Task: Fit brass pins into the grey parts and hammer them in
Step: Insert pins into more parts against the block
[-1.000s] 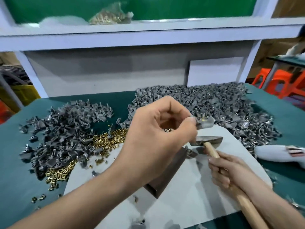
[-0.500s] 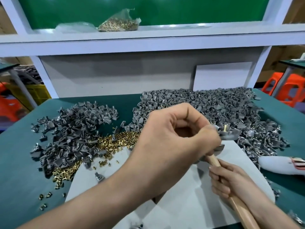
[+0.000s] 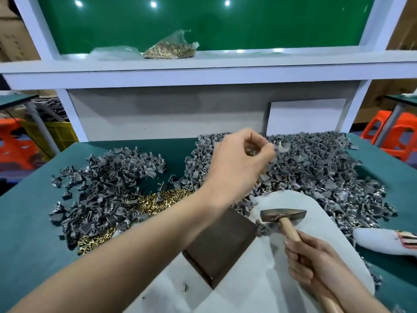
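Pinching grey part (image 3: 282, 150) in left hand (image 3: 239, 161), blurred, brass pin (image 3: 280, 144) upright

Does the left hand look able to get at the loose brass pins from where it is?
Probably yes. The left hand is raised, pinching a grey part, and the loose brass pins lie uncovered close by, to its left. It is not empty, though.

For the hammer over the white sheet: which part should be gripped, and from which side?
Grip the hammer by its wooden handle, coming from the near side. The metal head sits at the far end over the white sheet, and the handle slants back toward the person, where the right hand wraps it.
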`<state>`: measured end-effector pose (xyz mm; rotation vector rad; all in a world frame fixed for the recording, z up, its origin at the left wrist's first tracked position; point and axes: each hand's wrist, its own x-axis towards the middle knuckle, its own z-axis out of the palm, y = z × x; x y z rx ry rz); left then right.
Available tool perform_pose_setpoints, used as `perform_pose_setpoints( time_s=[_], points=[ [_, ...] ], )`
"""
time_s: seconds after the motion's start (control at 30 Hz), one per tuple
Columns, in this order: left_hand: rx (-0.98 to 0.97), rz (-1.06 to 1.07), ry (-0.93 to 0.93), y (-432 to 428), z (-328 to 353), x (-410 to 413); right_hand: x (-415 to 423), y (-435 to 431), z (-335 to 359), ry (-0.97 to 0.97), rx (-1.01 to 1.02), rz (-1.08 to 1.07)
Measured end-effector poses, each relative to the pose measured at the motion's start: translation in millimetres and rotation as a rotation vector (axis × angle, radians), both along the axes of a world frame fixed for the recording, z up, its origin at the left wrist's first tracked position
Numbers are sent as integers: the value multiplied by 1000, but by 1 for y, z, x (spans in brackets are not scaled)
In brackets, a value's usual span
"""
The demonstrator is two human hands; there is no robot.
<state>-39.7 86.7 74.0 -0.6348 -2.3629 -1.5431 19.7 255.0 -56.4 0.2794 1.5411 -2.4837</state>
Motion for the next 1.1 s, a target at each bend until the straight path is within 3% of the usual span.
perform_pose_setpoints(
  time_s=[0.03,0.1,0.17,0.3,0.37,0.47,0.53,0.7,0.8,0.9,0.97,1.03,1.1],
  points=[
    [-233,107,23,1,-6,-29,1,-1,1,-16,35,-11],
    [-654,229,-128,-22,-27,-88,5,-3,2,-34,133,-40],
    [-841,266,-322,-67,-51,-123,6,-5,3,-15,257,-73],
    [-1081,293,-418,-149,-88,-114,8,-13,-1,16,468,-200],
    [-1042,312,-353,-169,-99,-100,9,-19,-4,18,622,-266],
    [-917,390,-236,-180,-110,-94,8,-25,-3,74,1035,-352],
    [-849,392,-225,-181,-111,-95,8,-29,1,121,1168,-371],
    [-891,371,-161,-188,-106,-97,9,-28,-2,171,1528,-294],
    [-829,340,-119,-187,-97,-92,8,-24,-2,184,1548,-305],
    [-534,202,-195,-171,-76,-68,10,-23,3,240,1518,-346],
    [-376,65,-261,-150,-64,-40,17,-32,15,412,1353,-382],
    [-410,-73,-328,-122,-63,-9,22,-51,30,623,1189,-265],
    [-434,-155,-459,-96,-67,18,24,-72,36,776,1250,-84]
  ],
)
